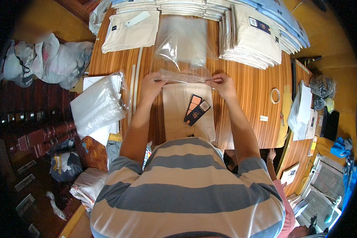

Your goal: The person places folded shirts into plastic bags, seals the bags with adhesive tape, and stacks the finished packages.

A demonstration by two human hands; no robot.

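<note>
Bag of clear, glossy plastic [182, 45] lies on the striped brown wood-grain bench [250, 103], straight ahead of a person in a grey-and-cream striped shirt [194, 170]. Its near edge is drawn out between the person's two hands: the left hand [151, 84] pinches one corner between thumb and fingers, and the right hand [225, 84] grips the opposite corner in the same way. Directly below that edge, between the forearms, a folded beige cloth garment [173, 117] lies flat, its lower end reaching the person's chest. Two dark rectangular card tags [197, 113], one with orange panels, overlap at a slant on top of it. Whether the plastic touches the garment's upper end cannot be told.

Beyond the left hand, a folded cream garment [127, 37] carries a pale paper strip [138, 18]. Beyond the right hand rises a thick stack of folded cream garments [252, 53], with light blue folded garments [287, 22] behind it. A pile of clear plastic sleeves [97, 109] sits left of the left forearm. Toward the bench's right side rest a ring-shaped roll of tape [278, 95] and a small white label [263, 118]
</note>
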